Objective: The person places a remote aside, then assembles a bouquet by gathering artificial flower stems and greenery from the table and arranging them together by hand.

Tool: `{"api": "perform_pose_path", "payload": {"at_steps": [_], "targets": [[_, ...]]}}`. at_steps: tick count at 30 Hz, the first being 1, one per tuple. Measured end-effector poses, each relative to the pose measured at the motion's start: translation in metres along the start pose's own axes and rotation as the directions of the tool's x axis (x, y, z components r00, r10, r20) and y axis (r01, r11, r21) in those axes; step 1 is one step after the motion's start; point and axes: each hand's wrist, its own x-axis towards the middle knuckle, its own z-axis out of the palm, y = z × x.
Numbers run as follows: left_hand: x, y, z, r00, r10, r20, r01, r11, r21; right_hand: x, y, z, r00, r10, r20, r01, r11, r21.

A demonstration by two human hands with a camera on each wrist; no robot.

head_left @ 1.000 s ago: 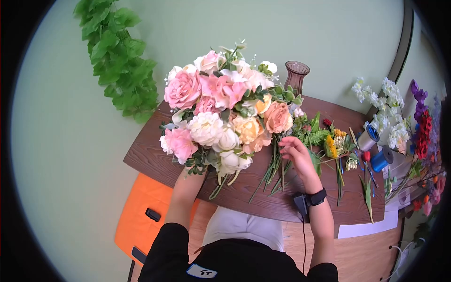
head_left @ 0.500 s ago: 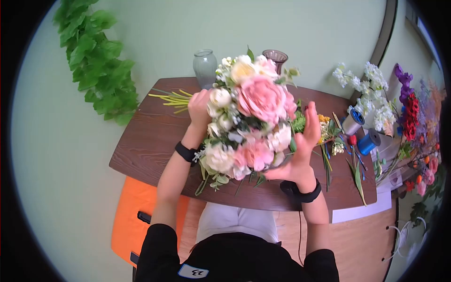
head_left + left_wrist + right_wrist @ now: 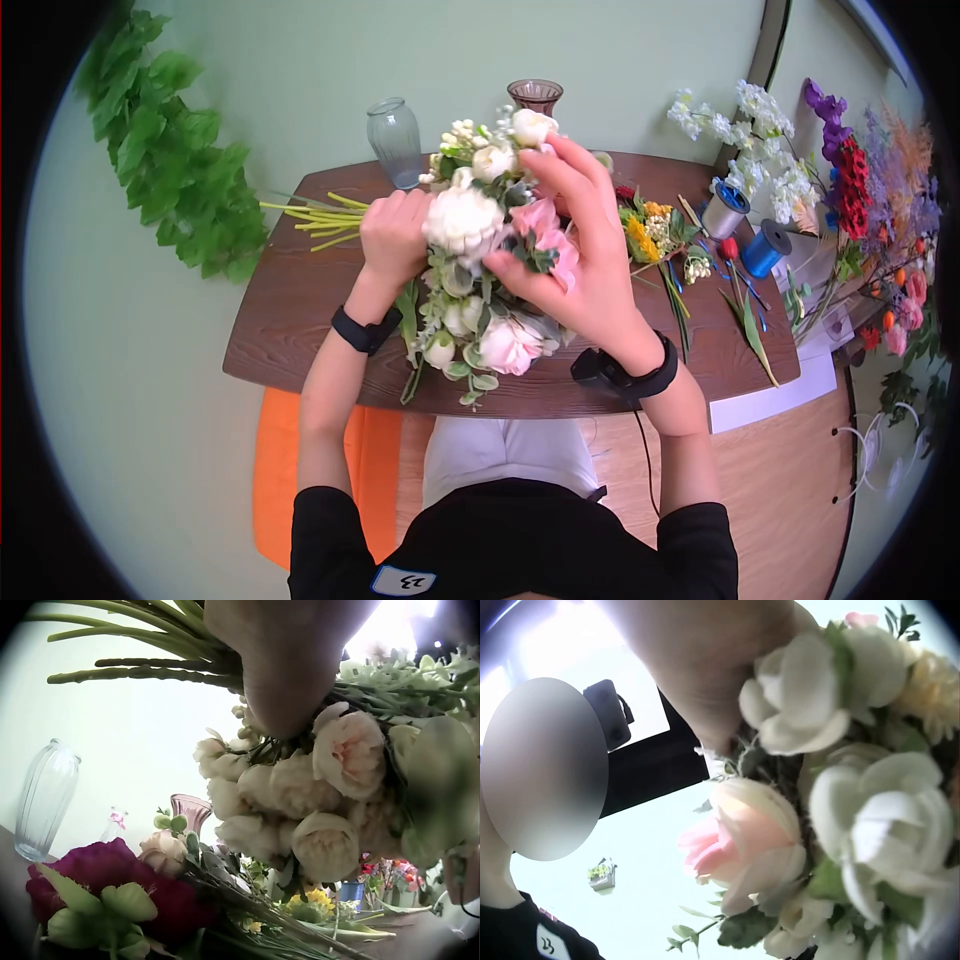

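In the head view my left hand [image 3: 395, 235] grips the stems of a large bouquet of white, cream and pink flowers [image 3: 465, 222] above the table. Its yellow-green stem ends [image 3: 335, 222] stick out to the left past that fist. My right hand [image 3: 590, 265] lies against the blooms from the right, thumb and fingers spread around a pink flower [image 3: 545, 240]. In the left wrist view cream roses [image 3: 326, 844] hang below the hand. Up close in the right wrist view are a pink-tipped rose [image 3: 750, 847] and white blooms [image 3: 885, 832]; the right fingertips are hidden there.
A clear glass vase [image 3: 395, 145] and a mauve glass vase [image 3: 535, 95] stand at the table's back. To the right lie small flower sprigs [image 3: 650, 235], a red tulip [image 3: 729, 247], a blue ribbon spool [image 3: 767, 250] and a silver one [image 3: 724, 212]. Taller flowers [image 3: 770, 170] stand beyond.
The bouquet, upright over the table one second ago, now lies with stems pointing left. My left hand shows on its stems. My right hand has moved up onto the blooms.
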Motion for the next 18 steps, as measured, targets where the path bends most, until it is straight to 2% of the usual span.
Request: {"api": "perform_pose_path", "payload": {"at_steps": [1, 3, 4, 5, 6, 7, 8, 9, 11, 12, 14, 15, 18], "targets": [[0.002, 0.002, -0.006, 0.999, -0.029, 0.043, 0.028, 0.999, 0.029, -0.001, -0.001, -0.003, 1.000, -0.001, -0.004, 0.001, 1.000, -0.007], [-0.003, -0.008, -0.001, 0.997, -0.069, 0.029, 0.070, 0.998, -0.007, -0.003, -0.002, -0.010, 0.997, -0.056, 0.054, 0.052, 0.996, 0.077], [0.001, -0.003, -0.011, 0.992, -0.115, -0.041, 0.105, 0.975, -0.197, -0.005, -0.003, -0.015, 0.990, -0.117, 0.083, 0.121, 0.992, -0.037], [-0.011, -0.019, -0.009, 0.973, -0.169, 0.161, 0.194, 0.968, -0.158, -0.008, 0.001, -0.019, 0.990, -0.116, 0.083, 0.120, 0.992, -0.040], [-0.010, -0.018, -0.009, 0.973, -0.168, 0.159, 0.193, 0.968, -0.159, -0.009, 0.003, -0.020, 0.995, -0.092, 0.033, 0.092, 0.996, 0.011], [-0.010, -0.017, -0.009, 0.961, -0.213, 0.177, 0.255, 0.931, -0.260, -0.010, 0.003, -0.020, 0.998, -0.066, -0.018, 0.067, 0.996, 0.064], [-0.008, -0.016, -0.009, 0.946, -0.253, 0.201, 0.311, 0.880, -0.358, -0.014, -0.003, -0.023, 0.991, -0.083, -0.103, 0.085, 0.996, 0.012], [-0.005, -0.014, -0.009, 0.931, -0.287, 0.227, 0.362, 0.815, -0.452, -0.017, 0.001, -0.025, 0.986, -0.056, -0.154, 0.062, 0.997, 0.038], [0.002, -0.007, -0.006, 0.893, -0.339, 0.296, 0.449, 0.643, -0.620, -0.031, 0.022, -0.029, 0.974, 0.194, -0.114, -0.170, 0.966, 0.195], [0.004, -0.003, -0.004, 0.871, -0.356, 0.338, 0.487, 0.539, -0.687, -0.035, 0.026, -0.028, 0.973, 0.196, -0.120, -0.172, 0.967, 0.188], [0.009, 0.006, -0.003, 0.823, -0.377, 0.425, 0.544, 0.310, -0.779, -0.041, 0.032, -0.023, 0.898, 0.432, 0.080, -0.428, 0.818, 0.385], [0.011, 0.009, -0.003, 0.797, -0.381, 0.470, 0.565, 0.191, -0.803, -0.046, 0.037, -0.018, 0.878, 0.465, 0.113, -0.471, 0.798, 0.375], [0.013, 0.014, -0.011, 0.712, -0.371, 0.596, 0.582, -0.163, -0.796, -0.053, 0.035, -0.003, 0.860, 0.447, 0.246, -0.505, 0.814, 0.288]]}}
